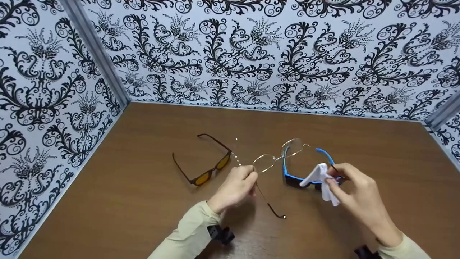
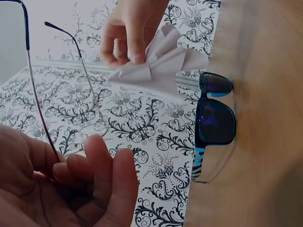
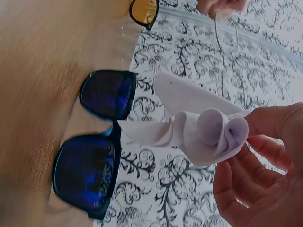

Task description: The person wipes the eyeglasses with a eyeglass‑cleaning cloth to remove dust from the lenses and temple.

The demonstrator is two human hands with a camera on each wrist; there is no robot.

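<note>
In the head view my left hand (image 1: 233, 185) pinches a pair of thin gold wire-rimmed eyeglasses (image 1: 278, 158) near one hinge, raised over the table. One temple with a dark tip points down toward me. My right hand (image 1: 364, 196) holds a crumpled white cloth (image 1: 329, 192) between thumb and fingers, to the right of the eyeglasses and apart from them. The cloth hangs in folds, also seen bunched in the right wrist view. Behind it lie blue-and-black sunglasses (image 1: 293, 181) with dark lenses, partly covered by the cloth and right hand.
Dark-framed glasses with orange-yellow lenses (image 1: 203, 178) lie on the brown wooden table (image 1: 143, 212) left of my left hand, temples spread. Panels with black floral patterns (image 1: 251, 54) stand along the table's back and left side.
</note>
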